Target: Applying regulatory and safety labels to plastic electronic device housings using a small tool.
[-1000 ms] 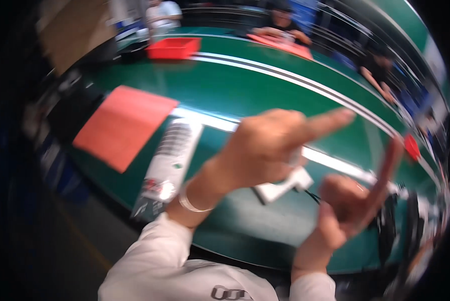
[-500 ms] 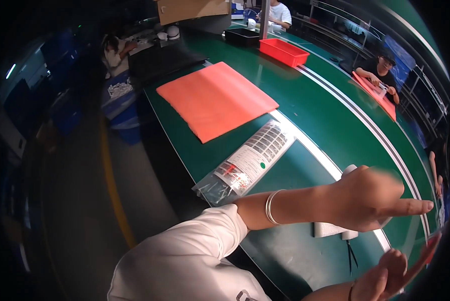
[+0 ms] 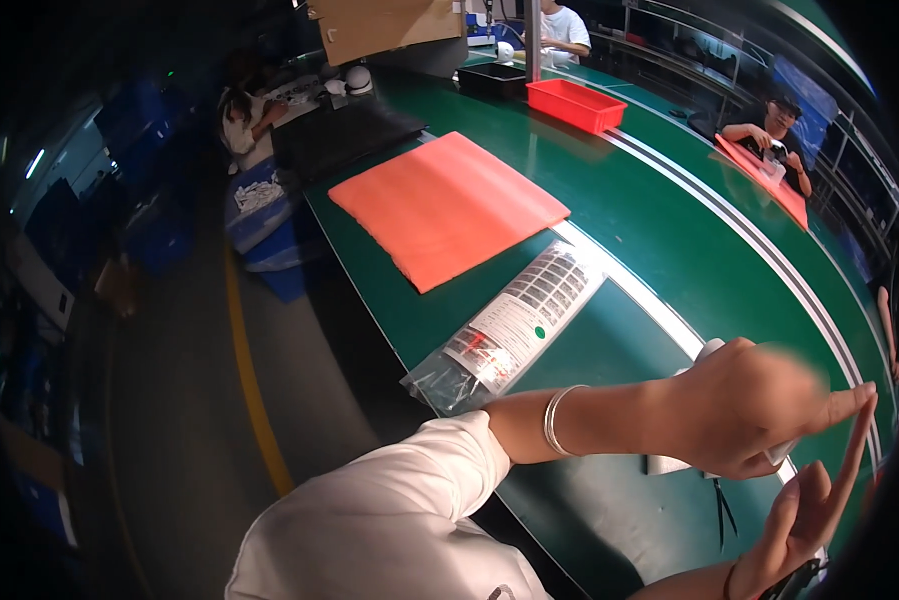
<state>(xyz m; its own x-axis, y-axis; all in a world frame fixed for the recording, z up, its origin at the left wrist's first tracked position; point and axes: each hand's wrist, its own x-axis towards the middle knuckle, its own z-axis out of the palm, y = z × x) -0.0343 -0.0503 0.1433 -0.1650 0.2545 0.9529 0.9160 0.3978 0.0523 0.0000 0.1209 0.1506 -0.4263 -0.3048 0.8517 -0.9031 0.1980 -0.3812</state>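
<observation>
My left hand [image 3: 754,410] reaches across above the green bench, its index finger stretched out and its other fingers curled under. A pale edge shows below those fingers, too little to name. My right hand [image 3: 804,505], at the lower right, has its index finger raised, the tip meeting or nearly meeting my left fingertip. I see nothing in it. Partly hidden behind my left hand are a white object [image 3: 666,464] and a rounded white end [image 3: 709,349]. Thin black strips [image 3: 724,515] lie below. Left of my hand is a clear plastic bag [image 3: 524,325] with printed sheets inside.
An orange foam sheet [image 3: 449,210] lies farther up the green bench [image 3: 659,230]. Beyond it stand a red tray [image 3: 576,106] and a black tray [image 3: 491,77]. Other people work at the far right, far end and upper left. Blue bags [image 3: 269,255] stand beside the aisle.
The view has shifted slightly, so the bench things appear a little farther right and lower. My right index finger has come up to my left fingertip.
</observation>
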